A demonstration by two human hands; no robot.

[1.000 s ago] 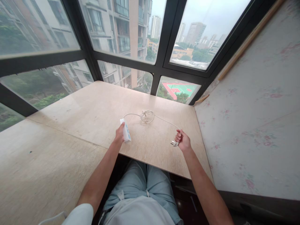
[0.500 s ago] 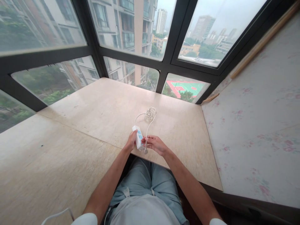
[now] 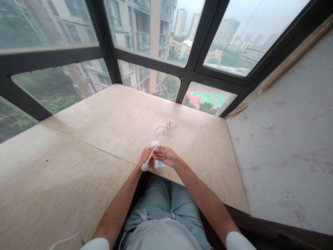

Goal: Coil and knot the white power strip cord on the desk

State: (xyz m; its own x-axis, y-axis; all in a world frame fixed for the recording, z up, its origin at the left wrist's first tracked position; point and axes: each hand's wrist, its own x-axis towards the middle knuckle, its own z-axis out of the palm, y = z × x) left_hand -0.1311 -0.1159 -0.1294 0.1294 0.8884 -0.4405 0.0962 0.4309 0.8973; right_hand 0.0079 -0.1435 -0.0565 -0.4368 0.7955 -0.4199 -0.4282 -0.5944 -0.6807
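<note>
Beige tabletop (image 3: 109,118) — left hand (image 3: 146,155) gripping the power strip (image 3: 159,166), right hand (image 3: 168,156) pinching its white cord (image 3: 163,139).

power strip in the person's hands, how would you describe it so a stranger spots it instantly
Find the pale tabletop below the windows, then its near edge. There, the left hand and right hand partly cover a white power strip. Its blocky body and blue-marked socket face set it apart from the thin white cord and the rounded plug.

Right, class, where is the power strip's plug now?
In the head view, the white plug shows just below the left hand, left of the power strip.
</note>
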